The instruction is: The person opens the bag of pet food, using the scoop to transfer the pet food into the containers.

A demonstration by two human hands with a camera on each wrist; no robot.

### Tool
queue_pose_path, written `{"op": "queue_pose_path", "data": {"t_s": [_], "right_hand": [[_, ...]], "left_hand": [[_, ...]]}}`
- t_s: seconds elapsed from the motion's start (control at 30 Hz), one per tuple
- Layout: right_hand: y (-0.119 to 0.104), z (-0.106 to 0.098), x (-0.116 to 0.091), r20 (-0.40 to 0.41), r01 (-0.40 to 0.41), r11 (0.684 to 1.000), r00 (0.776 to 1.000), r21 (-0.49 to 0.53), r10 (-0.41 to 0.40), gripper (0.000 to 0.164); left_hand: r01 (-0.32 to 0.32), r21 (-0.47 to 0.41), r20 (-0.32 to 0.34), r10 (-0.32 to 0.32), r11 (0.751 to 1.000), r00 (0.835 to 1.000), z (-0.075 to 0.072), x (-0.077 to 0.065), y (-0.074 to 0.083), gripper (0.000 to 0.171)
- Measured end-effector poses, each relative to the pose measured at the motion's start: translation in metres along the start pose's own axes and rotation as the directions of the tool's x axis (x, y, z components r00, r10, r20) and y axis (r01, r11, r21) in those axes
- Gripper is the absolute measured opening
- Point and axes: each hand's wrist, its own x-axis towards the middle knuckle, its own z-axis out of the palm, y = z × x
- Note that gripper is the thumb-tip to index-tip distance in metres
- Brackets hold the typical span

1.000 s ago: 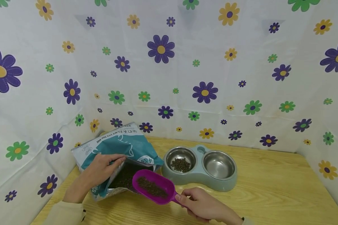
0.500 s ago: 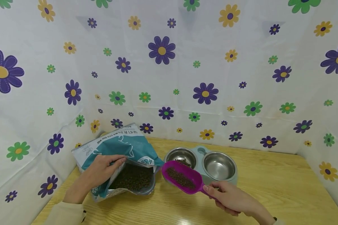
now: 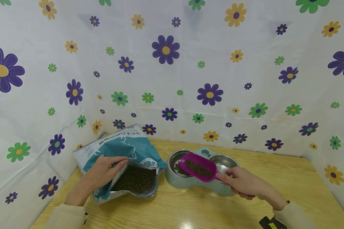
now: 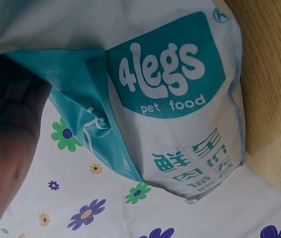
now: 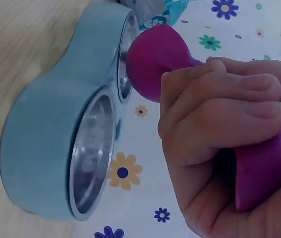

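My right hand (image 3: 243, 183) grips the handle of a magenta scoop (image 3: 212, 165), its fingers curled round it in the right wrist view. Brown kibble lies in the scoop, which hangs over the double pet bowl (image 3: 183, 183), between its two steel dishes. Some kibble (image 3: 180, 168) sits in the left dish, partly hidden by the scoop. The right dish (image 5: 93, 156) shows bare metal in the right wrist view. My left hand (image 3: 106, 171) pinches the upper edge of the mouth of a teal and white pet food bag (image 4: 175, 99), holding it open. Kibble (image 3: 137, 181) fills the bag's mouth.
A wooden table (image 3: 149, 213) carries the bag at left and the bowl at centre right. A white sheet with printed flowers (image 3: 149, 76) encloses the table at the back and both sides. A dark strap with a yellow mark (image 3: 272, 224) shows by the right sleeve.
My right hand has carried the loaded scoop from the bag's mouth rightward and away from me, to over the bowl. The left hand and the bag stay where they were.
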Motion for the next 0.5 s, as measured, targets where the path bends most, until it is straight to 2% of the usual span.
{"op": "queue_pose_path", "data": {"t_s": [0.13,0.5], "right_hand": [[-0.005,-0.006,0.005,-0.037,-0.015,0.995,0.999,-0.095,0.011,0.05],[-0.017,-0.017,0.025,-0.064,-0.009,0.961,0.998,-0.278,-0.009,0.042]], "left_hand": [[0.0,0.004,0.005,0.0,1.0,1.0,-0.001,0.0,0.001,0.028],[0.003,-0.001,0.013,-0.003,1.0,1.0,-0.002,0.001,0.001,0.029]]}}
